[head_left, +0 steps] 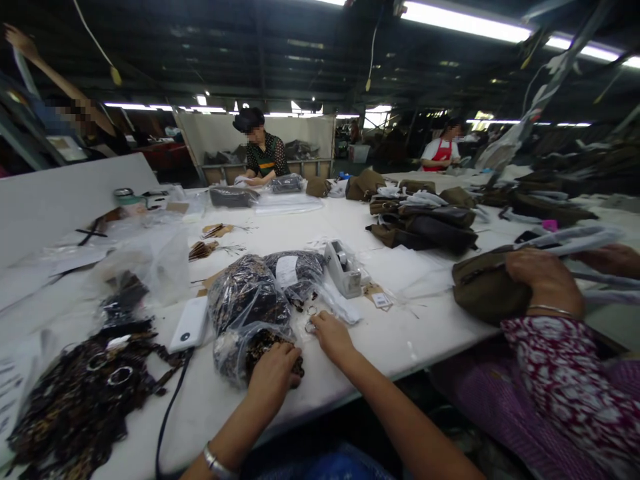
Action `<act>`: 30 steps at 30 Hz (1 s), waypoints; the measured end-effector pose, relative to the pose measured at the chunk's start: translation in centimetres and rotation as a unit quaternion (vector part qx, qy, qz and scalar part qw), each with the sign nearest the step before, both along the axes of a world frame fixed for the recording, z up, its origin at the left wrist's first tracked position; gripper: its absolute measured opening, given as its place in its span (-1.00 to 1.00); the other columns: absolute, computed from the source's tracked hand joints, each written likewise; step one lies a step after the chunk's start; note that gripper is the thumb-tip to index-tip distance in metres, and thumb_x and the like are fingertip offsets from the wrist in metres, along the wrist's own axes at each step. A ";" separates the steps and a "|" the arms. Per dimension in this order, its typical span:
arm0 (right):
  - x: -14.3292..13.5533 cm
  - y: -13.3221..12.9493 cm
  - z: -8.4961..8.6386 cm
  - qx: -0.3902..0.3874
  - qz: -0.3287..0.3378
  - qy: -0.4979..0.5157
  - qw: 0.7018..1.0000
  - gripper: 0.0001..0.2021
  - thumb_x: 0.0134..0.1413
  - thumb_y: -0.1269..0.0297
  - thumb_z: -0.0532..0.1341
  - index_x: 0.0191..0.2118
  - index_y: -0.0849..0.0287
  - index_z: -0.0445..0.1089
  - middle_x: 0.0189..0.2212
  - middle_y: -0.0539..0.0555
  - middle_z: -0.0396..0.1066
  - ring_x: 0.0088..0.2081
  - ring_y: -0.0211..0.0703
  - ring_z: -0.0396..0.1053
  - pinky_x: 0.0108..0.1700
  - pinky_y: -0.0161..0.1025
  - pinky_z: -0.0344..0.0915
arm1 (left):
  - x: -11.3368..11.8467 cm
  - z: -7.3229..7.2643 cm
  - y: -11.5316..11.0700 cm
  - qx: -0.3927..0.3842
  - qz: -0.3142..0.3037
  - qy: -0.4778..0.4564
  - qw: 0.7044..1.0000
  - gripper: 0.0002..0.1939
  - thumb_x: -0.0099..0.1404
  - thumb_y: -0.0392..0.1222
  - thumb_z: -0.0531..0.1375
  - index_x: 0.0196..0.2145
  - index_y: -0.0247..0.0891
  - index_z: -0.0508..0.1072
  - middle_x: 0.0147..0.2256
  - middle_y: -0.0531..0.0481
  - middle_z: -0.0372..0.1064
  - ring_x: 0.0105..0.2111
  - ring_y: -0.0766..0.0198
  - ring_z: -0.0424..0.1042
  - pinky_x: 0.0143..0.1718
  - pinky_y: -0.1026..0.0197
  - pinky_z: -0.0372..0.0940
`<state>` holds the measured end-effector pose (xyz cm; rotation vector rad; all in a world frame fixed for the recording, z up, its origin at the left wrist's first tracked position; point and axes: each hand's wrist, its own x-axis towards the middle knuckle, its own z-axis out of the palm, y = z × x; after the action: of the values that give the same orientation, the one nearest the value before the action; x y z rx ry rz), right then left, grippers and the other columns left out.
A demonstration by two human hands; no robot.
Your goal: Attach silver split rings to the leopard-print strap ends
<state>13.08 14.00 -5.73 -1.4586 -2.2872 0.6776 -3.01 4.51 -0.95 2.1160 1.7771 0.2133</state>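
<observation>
A clear plastic bag [245, 293] full of dark brown-and-black patterned fabric pieces lies in front of me. My left hand [274, 375] is at its mouth, fingers curled over a bunch of patterned fabric [263, 343] there; the undersides of the fingers are hidden. Just to the right, my right hand [334, 339] has thumb and forefinger pinched together at a small metal ring [310, 327] on the white table [370, 353]. A second ring [313, 311] lies beyond those fingertips. Behind sits another bag of dark fabric [300, 263] with a white label.
A grey tape dispenser [343, 270] and a paper tag [380, 299] stand beyond my right hand. Left are a white power bank [190, 325] with a black cable and a fabric heap [75, 400] with metal rings. A co-worker's hand [545, 277] rests on an olive bag [485, 283].
</observation>
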 end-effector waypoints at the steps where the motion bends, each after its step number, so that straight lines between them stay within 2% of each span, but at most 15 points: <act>1: -0.1 0.1 0.1 -0.003 -0.004 0.014 1.000 -0.81 0.19 0.41 0.21 -0.09 0.11 0.44 -0.10 0.12 0.43 -0.05 -0.04 0.37 -0.09 -0.24 0.23 | -0.1 0.0 0.0 0.003 0.005 -0.004 1.000 -0.58 0.06 -0.38 0.30 -0.07 -0.24 0.54 -0.11 -0.18 0.48 -0.05 -0.07 0.38 -0.05 0.03 0.23; 5: 0.2 -0.1 1.1 -0.010 -0.016 0.098 0.995 -0.89 0.14 0.42 0.22 -0.24 0.15 0.49 -0.18 0.11 0.47 -0.13 -0.06 0.41 -0.07 -0.21 0.25 | -0.9 0.6 0.2 0.024 0.031 -0.042 0.998 -0.78 0.14 -0.29 0.26 -0.22 -0.19 0.58 -0.19 -0.11 0.49 -0.10 0.02 0.42 -0.10 0.10 0.25; 7: 0.9 -1.0 1.8 -0.016 -0.018 0.153 0.988 -0.88 0.17 0.41 0.19 -0.27 0.16 0.49 -0.25 0.09 0.50 -0.17 -0.09 0.43 -0.06 -0.23 0.27 | -1.2 1.0 0.2 0.038 0.066 -0.120 0.990 -0.83 0.21 -0.20 0.23 -0.25 -0.21 0.58 -0.23 -0.10 0.52 -0.16 0.06 0.45 -0.12 0.12 0.27; 9: 1.6 -2.6 2.4 -0.031 -0.016 0.207 0.978 -0.83 0.22 0.38 0.14 -0.24 0.19 0.49 -0.31 0.07 0.52 -0.24 -0.15 0.45 -0.13 -0.27 0.32 | -1.1 1.2 0.1 0.048 0.123 -0.238 0.962 -0.76 0.24 -0.07 0.22 -0.23 -0.25 0.58 -0.25 -0.11 0.54 -0.21 0.07 0.48 -0.14 0.13 0.30; 10: 1.9 -3.6 2.5 -0.043 -0.012 0.230 0.972 -0.81 0.24 0.36 0.11 -0.22 0.20 0.49 -0.34 0.07 0.52 -0.29 -0.17 0.46 -0.19 -0.29 0.35 | -0.9 1.2 0.0 0.050 0.161 -0.311 0.935 -0.71 0.24 -0.01 0.22 -0.22 -0.27 0.57 -0.26 -0.12 0.55 -0.23 0.08 0.49 -0.15 0.14 0.31; 12: 2.1 -5.8 2.8 -0.070 0.000 0.265 0.962 -0.77 0.24 0.33 0.10 -0.20 0.22 0.51 -0.36 0.07 0.53 -0.38 -0.20 0.46 -0.34 -0.34 0.38 | -0.1 1.1 -0.3 0.046 0.233 -0.452 0.860 -0.64 0.20 0.06 0.25 -0.20 -0.28 0.57 -0.25 -0.11 0.55 -0.24 0.10 0.50 -0.20 0.17 0.33; 14: 1.9 -7.8 3.1 -0.103 0.010 0.314 0.944 -0.78 0.21 0.30 0.15 -0.25 0.22 0.55 -0.21 0.11 0.54 -0.36 -0.21 0.48 -0.34 -0.34 0.40 | 1.1 0.9 -0.6 0.036 0.288 -0.576 0.764 -0.60 0.12 0.07 0.33 -0.20 -0.28 0.56 -0.26 -0.09 0.55 -0.25 0.14 0.50 -0.22 0.20 0.34; 15: 1.7 -8.7 3.3 -0.125 0.013 0.356 0.926 -0.80 0.18 0.28 0.19 -0.27 0.21 0.57 -0.13 0.13 0.52 -0.32 -0.19 0.48 -0.29 -0.32 0.41 | 1.7 0.8 -0.8 0.031 0.299 -0.615 0.729 -0.59 0.09 0.06 0.35 -0.20 -0.28 0.56 -0.26 -0.09 0.55 -0.25 0.15 0.50 -0.22 0.22 0.35; 16: 1.4 -9.4 3.6 -0.137 0.012 0.393 0.909 -0.82 0.15 0.28 0.23 -0.29 0.19 0.59 -0.12 0.12 0.52 -0.28 -0.16 0.48 -0.25 -0.31 0.40 | 2.4 0.7 -1.0 0.027 0.305 -0.642 0.703 -0.59 0.06 0.05 0.38 -0.21 -0.28 0.56 -0.26 -0.08 0.55 -0.25 0.16 0.50 -0.22 0.22 0.35; 18: 0.9 -10.4 4.1 -0.138 0.005 0.445 0.885 -0.85 0.13 0.30 0.26 -0.28 0.16 0.60 -0.23 0.09 0.54 -0.26 -0.14 0.46 -0.21 -0.29 0.38 | 3.5 0.5 -1.5 0.019 0.306 -0.679 0.668 -0.60 0.01 0.00 0.42 -0.24 -0.29 0.56 -0.28 -0.07 0.55 -0.25 0.17 0.51 -0.20 0.22 0.37; 20: 0.7 -10.8 4.7 -0.108 -0.014 0.462 0.880 -0.85 0.14 0.32 0.25 -0.25 0.14 0.59 -0.34 0.06 0.52 -0.30 -0.15 0.44 -0.22 -0.30 0.36 | 4.2 0.6 -2.1 0.011 0.299 -0.701 0.647 -0.62 0.00 -0.03 0.43 -0.26 -0.29 0.56 -0.27 -0.09 0.56 -0.22 0.15 0.51 -0.14 0.19 0.37; 22: 1.0 -11.0 5.2 -0.063 -0.031 0.458 0.886 -0.85 0.17 0.34 0.22 -0.22 0.14 0.56 -0.34 0.05 0.50 -0.31 -0.17 0.42 -0.22 -0.30 0.35 | 4.1 1.0 -2.8 -0.002 0.284 -0.701 0.654 -0.63 0.03 -0.05 0.42 -0.23 -0.29 0.56 -0.23 -0.12 0.56 -0.17 0.13 0.51 -0.09 0.16 0.37; 24: 1.5 -10.9 5.5 -0.003 -0.011 0.425 0.905 -0.84 0.22 0.37 0.17 -0.21 0.14 0.52 -0.32 0.06 0.47 -0.28 -0.17 0.41 -0.18 -0.29 0.34 | 3.5 1.6 -3.4 -0.018 0.268 -0.677 0.685 -0.62 0.07 -0.03 0.39 -0.19 -0.29 0.57 -0.18 -0.15 0.56 -0.14 0.10 0.50 -0.10 0.15 0.38; 26: 2.3 -10.8 5.7 0.052 0.045 0.364 0.929 -0.81 0.26 0.40 0.11 -0.19 0.15 0.50 -0.30 0.08 0.44 -0.25 -0.16 0.40 -0.16 -0.29 0.33 | 2.6 2.4 -3.7 -0.032 0.248 -0.637 0.729 -0.61 0.13 0.04 0.33 -0.19 -0.29 0.58 -0.17 -0.15 0.55 -0.15 0.07 0.50 -0.14 0.14 0.40; 30: 3.3 -10.3 6.3 0.095 0.156 0.204 0.962 -0.77 0.29 0.43 0.08 -0.14 0.14 0.49 -0.25 0.09 0.45 -0.25 -0.19 0.41 -0.19 -0.34 0.32 | 1.5 4.1 -3.9 -0.021 0.171 -0.505 0.846 -0.64 0.15 0.09 0.29 -0.34 -0.29 0.62 -0.34 -0.11 0.57 -0.29 0.08 0.51 -0.25 0.19 0.41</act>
<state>16.41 3.65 0.62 -0.7890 -2.1923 0.7401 -1.53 0.58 3.15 1.1842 1.3921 1.1278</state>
